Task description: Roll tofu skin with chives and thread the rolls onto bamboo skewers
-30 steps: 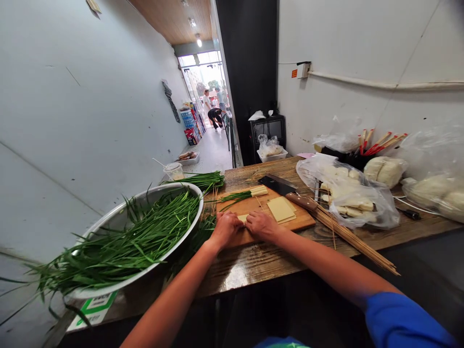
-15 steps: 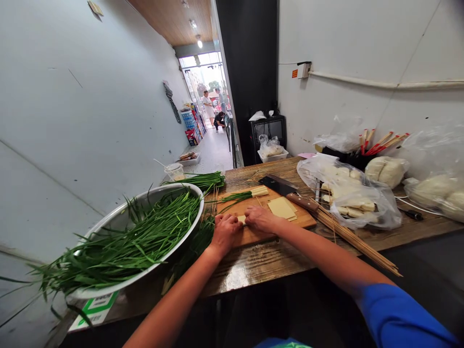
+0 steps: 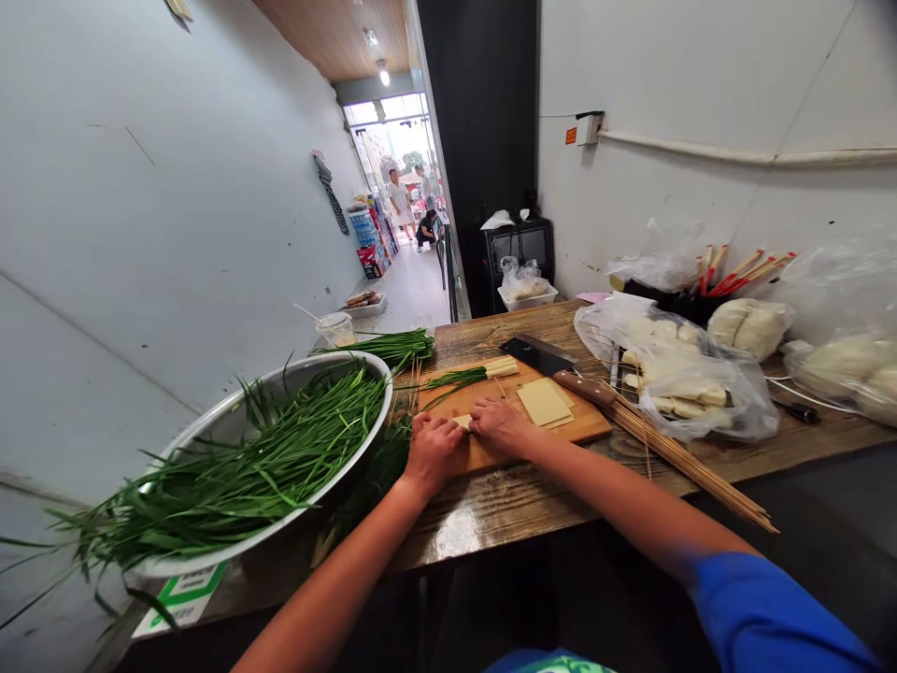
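Note:
Both hands rest side by side on the near part of a wooden cutting board (image 3: 491, 393). My left hand (image 3: 434, 447) and my right hand (image 3: 501, 426) press down together on a pale yellow tofu-skin roll (image 3: 462, 422), of which only a small bit shows between them. Flat tofu-skin sheets (image 3: 543, 404) lie just right of my right hand. A finished roll with green chive stems (image 3: 473, 374) lies at the board's far edge. A cleaver (image 3: 553, 367) with a wooden handle sits at the board's far right.
A big metal basin (image 3: 210, 430) full of chives stands at the left, partly over the table edge. Bamboo skewers (image 3: 687, 458) lie to the right. Plastic bags of white food (image 3: 687, 374) crowd the back right. People stand in the far doorway.
Both hands have shifted slightly away from me along the board while staying closed over the roll. A person in the far doorway has moved.

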The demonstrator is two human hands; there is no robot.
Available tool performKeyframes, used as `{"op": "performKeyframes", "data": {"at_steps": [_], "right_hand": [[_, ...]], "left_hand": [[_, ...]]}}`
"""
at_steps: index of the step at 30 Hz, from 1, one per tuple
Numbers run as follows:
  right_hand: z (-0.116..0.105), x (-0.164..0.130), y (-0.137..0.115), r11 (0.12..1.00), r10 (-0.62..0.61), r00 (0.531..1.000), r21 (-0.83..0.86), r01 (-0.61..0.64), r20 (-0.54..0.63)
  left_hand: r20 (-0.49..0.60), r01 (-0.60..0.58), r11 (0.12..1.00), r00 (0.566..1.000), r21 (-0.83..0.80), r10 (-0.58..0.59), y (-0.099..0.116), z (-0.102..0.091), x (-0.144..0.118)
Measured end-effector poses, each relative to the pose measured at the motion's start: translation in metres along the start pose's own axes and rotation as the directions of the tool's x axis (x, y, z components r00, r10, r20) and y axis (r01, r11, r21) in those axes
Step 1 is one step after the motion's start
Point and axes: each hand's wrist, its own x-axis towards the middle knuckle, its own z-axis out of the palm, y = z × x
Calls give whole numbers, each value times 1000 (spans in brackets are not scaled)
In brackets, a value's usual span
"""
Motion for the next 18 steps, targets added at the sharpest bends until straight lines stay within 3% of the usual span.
{"op": "performKeyframes", "data": {"at_steps": [7, 14, 18], "right_hand": [[-4, 4, 8, 998, 26, 1000, 48, -27, 18], [9, -9, -3, 996, 89, 987, 7, -89, -135], [10, -7, 1, 996, 86, 989, -2, -87, -118]], "left_hand": [[8, -12, 1000, 1000, 13, 12, -2, 6, 0], [-18, 70, 991, 997, -111, -72, -10, 1, 16], [19, 89, 986, 996, -140, -87, -17, 1, 25]]}}
